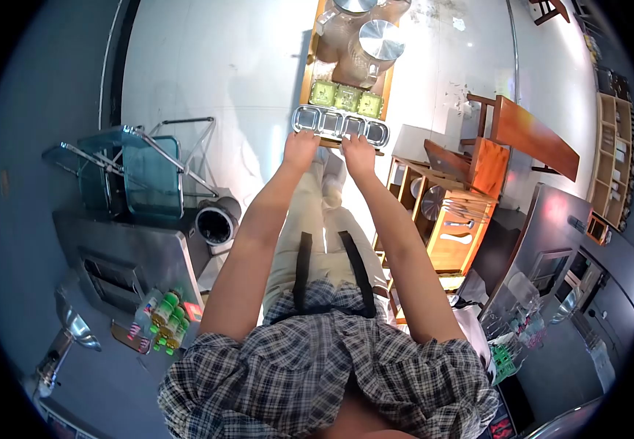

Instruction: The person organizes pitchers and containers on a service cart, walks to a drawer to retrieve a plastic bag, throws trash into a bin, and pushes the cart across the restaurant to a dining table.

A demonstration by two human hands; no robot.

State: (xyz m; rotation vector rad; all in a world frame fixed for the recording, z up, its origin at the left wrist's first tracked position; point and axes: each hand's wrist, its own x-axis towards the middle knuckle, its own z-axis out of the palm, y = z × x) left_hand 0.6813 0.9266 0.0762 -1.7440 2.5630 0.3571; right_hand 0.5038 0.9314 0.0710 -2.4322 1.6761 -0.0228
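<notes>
A shiny metal tray (331,124) with several rounded compartments in a row lies across the near end of a long wooden board (307,82). My left hand (302,150) grips its near edge toward the left, with the fingers over the rim. On the right half of the same edge, my right hand (358,153) also has its fingers curled onto the tray. Three green patterned square containers (347,96) stand in a row just beyond it. Farther along the board is a clear pitcher (366,66) with a metal lid, and other similar vessels stand behind it.
To my right are a wooden rack (470,227) holding utensils and an orange-brown wooden chair (525,139). A teal chair (154,175) with a metal frame and a dark round opening (216,227) are on the left. Several green-capped bottles (169,322) stand lower left.
</notes>
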